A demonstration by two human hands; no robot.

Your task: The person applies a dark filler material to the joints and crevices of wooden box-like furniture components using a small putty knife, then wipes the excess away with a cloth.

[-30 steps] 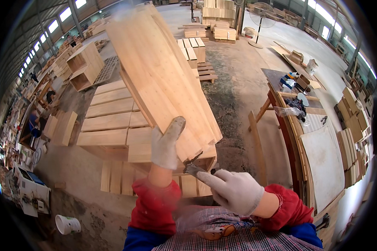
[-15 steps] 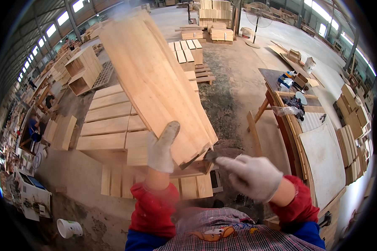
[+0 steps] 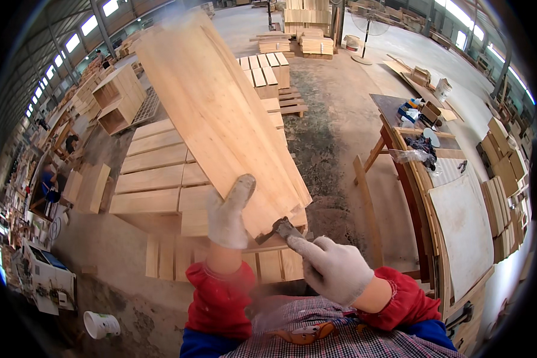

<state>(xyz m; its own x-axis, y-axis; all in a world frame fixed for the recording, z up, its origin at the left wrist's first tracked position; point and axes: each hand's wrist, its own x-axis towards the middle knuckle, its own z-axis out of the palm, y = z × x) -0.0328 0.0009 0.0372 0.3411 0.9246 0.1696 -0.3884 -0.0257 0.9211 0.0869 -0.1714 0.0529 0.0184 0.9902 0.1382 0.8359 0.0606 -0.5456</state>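
Observation:
A long, pale wooden box [image 3: 221,119] is tilted up in front of me, its broad face toward me. My left hand [image 3: 230,212], in a whitish glove, grips its near left edge, thumb lying on the face. My right hand [image 3: 334,265], also gloved, is closed around a dark, stained putty knife [image 3: 286,229]. The knife's blade lies at the box's near end, close to the lower corner. Its handle is mostly hidden in my fingers.
Stacked wooden boxes [image 3: 149,173] stand below and left of the held one. To the right is a workbench [image 3: 420,209] with a pale board [image 3: 459,230], bottles and plastic bags. A white bucket [image 3: 101,325] lies at lower left. A standing fan [image 3: 367,36] is farther off.
My right hand has moved left and down, bringing the putty knife from the box's right corner across its near end. My left hand keeps its grip, and the box has shifted slightly.

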